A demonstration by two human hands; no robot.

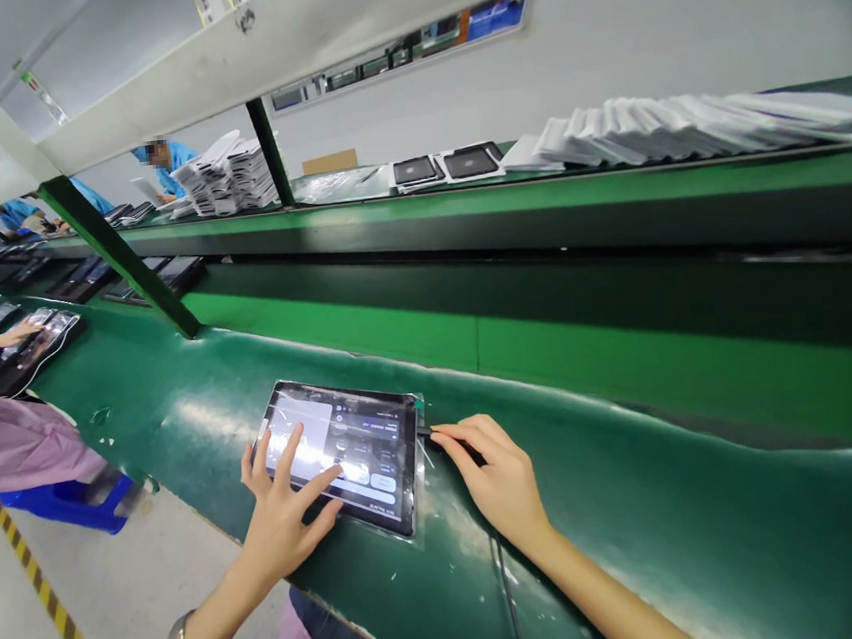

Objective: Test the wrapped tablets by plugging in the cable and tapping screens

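A tablet (362, 441) with its screen lit lies flat on the green bench mat (641, 520). My left hand (285, 509) rests on the tablet's near left part, fingers spread, with the index finger touching the screen. My right hand (490, 469) sits at the tablet's right edge, fingers pressed together around a dark cable plug (428, 431) that meets the tablet's side. The black cable (507, 593) runs back toward me under my right wrist.
A co-worker's hands (17, 336) rest on another tablet at the far left. On the raised green shelf (535, 198) sit stacks of white sleeves (679, 124), two dark tablets (448, 165) and a pile of packets (227, 173). A green post (122, 253) slants down to the bench.
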